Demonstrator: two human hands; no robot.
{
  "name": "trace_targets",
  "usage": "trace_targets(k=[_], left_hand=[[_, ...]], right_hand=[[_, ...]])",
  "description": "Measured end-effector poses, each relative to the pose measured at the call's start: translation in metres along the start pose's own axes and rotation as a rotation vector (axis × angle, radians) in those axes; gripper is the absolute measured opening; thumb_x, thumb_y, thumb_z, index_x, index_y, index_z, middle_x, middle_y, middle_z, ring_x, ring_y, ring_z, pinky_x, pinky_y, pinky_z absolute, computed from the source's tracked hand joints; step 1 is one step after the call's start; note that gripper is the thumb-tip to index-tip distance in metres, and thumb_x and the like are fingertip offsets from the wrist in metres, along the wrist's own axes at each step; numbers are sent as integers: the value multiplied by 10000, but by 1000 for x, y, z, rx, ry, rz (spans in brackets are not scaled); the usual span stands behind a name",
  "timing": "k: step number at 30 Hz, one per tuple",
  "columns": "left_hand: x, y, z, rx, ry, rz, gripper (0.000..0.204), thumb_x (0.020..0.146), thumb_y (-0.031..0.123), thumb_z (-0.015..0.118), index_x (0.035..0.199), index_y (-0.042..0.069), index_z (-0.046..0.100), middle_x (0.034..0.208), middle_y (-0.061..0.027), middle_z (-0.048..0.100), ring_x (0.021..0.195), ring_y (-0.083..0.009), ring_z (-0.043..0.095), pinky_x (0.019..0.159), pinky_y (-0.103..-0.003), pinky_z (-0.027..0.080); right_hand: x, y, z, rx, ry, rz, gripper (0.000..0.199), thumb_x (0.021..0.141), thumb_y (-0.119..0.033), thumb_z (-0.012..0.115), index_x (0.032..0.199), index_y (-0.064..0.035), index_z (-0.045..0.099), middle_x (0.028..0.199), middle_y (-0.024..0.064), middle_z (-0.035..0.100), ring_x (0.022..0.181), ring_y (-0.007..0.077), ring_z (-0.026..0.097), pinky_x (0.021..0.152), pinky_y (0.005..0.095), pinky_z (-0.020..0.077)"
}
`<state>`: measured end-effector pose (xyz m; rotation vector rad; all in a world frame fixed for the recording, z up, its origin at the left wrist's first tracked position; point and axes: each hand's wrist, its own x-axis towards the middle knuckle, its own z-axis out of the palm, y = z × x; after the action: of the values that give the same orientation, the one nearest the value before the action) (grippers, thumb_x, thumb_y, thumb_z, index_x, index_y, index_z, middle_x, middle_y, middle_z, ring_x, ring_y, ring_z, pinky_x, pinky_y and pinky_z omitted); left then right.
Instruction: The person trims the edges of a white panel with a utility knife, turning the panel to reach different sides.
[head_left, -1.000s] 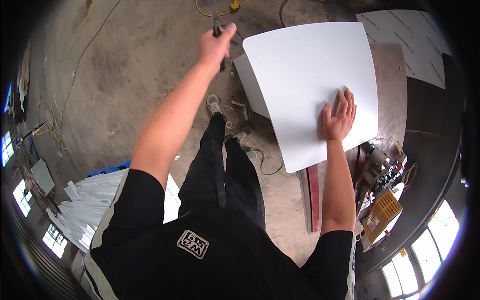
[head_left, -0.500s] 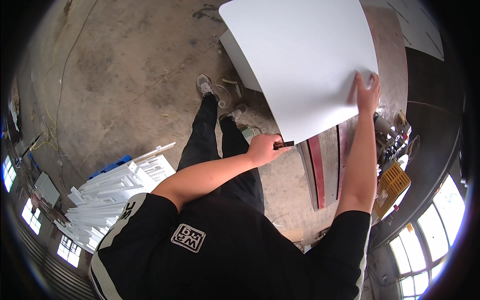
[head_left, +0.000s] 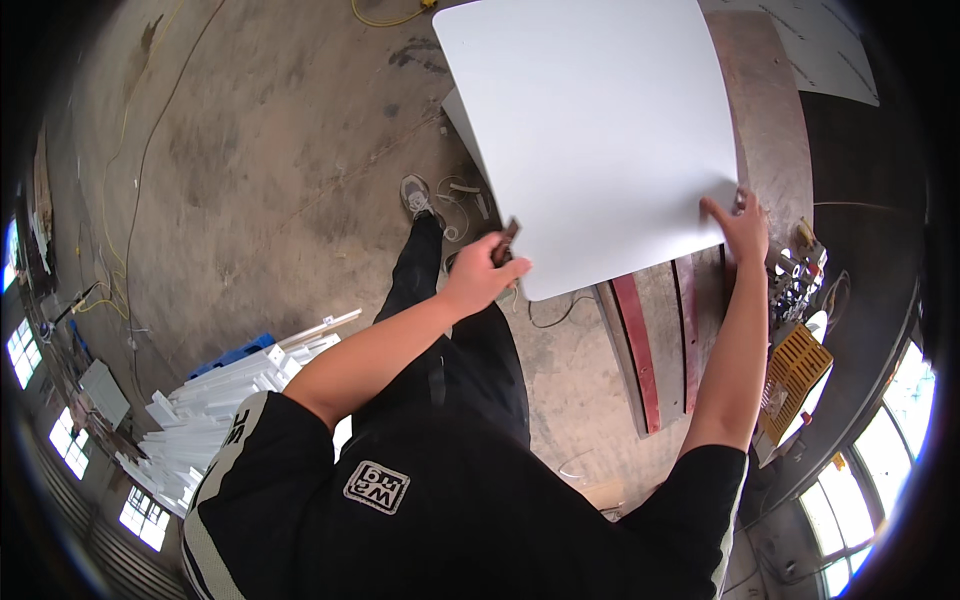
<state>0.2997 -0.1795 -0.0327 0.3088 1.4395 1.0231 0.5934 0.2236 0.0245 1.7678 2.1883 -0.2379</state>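
Note:
A large white panel [head_left: 610, 140] with rounded corners lies ahead of me, its near left corner close to my left hand. My left hand [head_left: 478, 280] is closed round a small, dark brown flat piece [head_left: 507, 240], whose exact kind I cannot make out. That piece sits beside the panel's left edge. At the panel's near right corner, my right hand [head_left: 744, 228] grips the edge, thumb on the white face and fingers bent over the side.
A brown worktop [head_left: 765, 110] with red strips [head_left: 633, 340] extends under and beside the panel. White strips [head_left: 225, 400] are piled at left. A yellow plastic crate [head_left: 800, 375] and metal tools [head_left: 795, 275] stand at right. Cables [head_left: 135, 200] cross the concrete floor.
The panel has shifted left and turned a little. My left hand has moved left with the brown piece. My right hand has gone from spread on the face to gripping the edge.

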Motion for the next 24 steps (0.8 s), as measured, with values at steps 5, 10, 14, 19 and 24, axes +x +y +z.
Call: trace_targets(k=[5, 10, 14, 19, 24], left_hand=[[4, 10, -70, 87, 269, 165, 305, 998, 247, 835, 1073, -13, 694, 885, -26, 704, 808, -99, 622, 739, -309, 531], [63, 90, -143, 373, 310, 341, 381, 976, 345, 840, 1037, 1, 688, 825, -48, 681, 751, -149, 581, 719, -363, 516], [125, 176, -184, 882, 303, 316, 392, 966, 457, 810, 1118, 101, 752, 888, -72, 752, 769, -281, 674, 749, -402, 552], [193, 254, -172, 1100, 243, 403, 463, 944, 536, 796, 1192, 145, 789, 996, -65, 809, 933, -282, 765, 811, -422, 581], [226, 266, -168, 995, 164, 470, 479, 950, 540, 798, 1129, 96, 761, 940, -58, 754, 867, -215, 693, 809, -365, 539]], right_hand=[[-78, 4, 32, 158, -15, 22, 830, 752, -729, 897, 1219, -60, 744, 1135, 153, 801, 1063, 321, 769, 944, 452, 592], [-151, -47, 47, 232, -12, 132, 715, 768, -719, 898, 924, -42, 727, 855, 128, 783, 800, 317, 761, 788, 457, 598], [-178, -103, 44, 430, -90, 148, 673, 819, -668, 886, 751, -31, 681, 721, 140, 731, 717, 313, 738, 710, 449, 577], [-193, -133, 54, 424, -260, 225, 721, 846, -748, 805, 687, -52, 708, 623, 76, 710, 666, 273, 720, 685, 422, 561], [-193, -147, 37, 246, -261, 222, 708, 844, -762, 780, 655, -84, 704, 619, 62, 694, 636, 270, 698, 643, 415, 533]])
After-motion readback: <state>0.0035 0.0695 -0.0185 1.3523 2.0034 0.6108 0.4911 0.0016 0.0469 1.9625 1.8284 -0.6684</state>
